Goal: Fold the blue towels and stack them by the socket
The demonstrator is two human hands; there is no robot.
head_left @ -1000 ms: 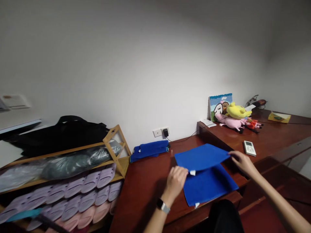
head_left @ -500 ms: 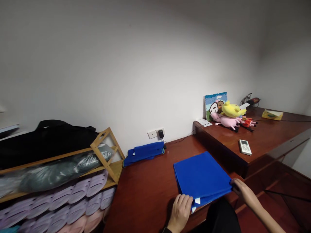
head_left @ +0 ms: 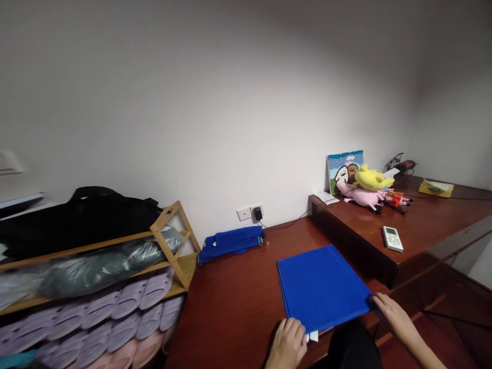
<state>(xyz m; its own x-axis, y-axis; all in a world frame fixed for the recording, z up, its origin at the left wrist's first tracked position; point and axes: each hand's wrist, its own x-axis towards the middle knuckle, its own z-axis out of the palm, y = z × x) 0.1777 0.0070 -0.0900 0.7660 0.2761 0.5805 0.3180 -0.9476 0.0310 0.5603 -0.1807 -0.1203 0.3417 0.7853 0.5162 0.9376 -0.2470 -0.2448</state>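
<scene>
We find the folded blue cloth (head_left: 322,288) lying flat on the table (head_left: 230,312), near its front edge. Our right hand (head_left: 395,319) pinches one corner; our left hand (head_left: 286,344) curls beside the white tag (head_left: 313,336), its grip unclear to us. An uneven pull could skew the layers or drag the cloth over the edge

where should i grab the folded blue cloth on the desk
Probably the near edge, coming from the person's side: the folded blue cloth lies flat on the desk, so that edge is easiest to pinch. Put the left hand by the white tag and the right hand at the right corner.
</scene>
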